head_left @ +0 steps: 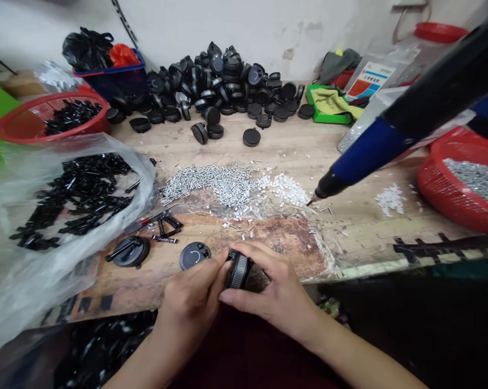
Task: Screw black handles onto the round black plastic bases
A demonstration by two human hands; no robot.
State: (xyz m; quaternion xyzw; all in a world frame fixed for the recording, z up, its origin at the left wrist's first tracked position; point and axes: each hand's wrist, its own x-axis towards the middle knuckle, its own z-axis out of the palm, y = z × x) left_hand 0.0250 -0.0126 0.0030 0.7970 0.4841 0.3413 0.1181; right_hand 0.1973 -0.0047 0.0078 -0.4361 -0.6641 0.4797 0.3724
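Observation:
Both my hands hold a round black plastic suction-cup base on edge at the table's front, its ribbed rim facing up. My right hand grips the rim between thumb and fingers. Closed against the other side is my left hand, its fingertips pressed at the small lug; whether a small part sits in them is hidden. Just left lies another black round base. Farther left, a base with a lever lies near several loose black levers. Metal pins and white plastic bits are heaped beyond my hands.
An electric screwdriver hangs at the right, tip low over the table. A plastic bag of black parts and a red basket stand left. Finished-looking round bases pile against the wall. Another red basket stands right.

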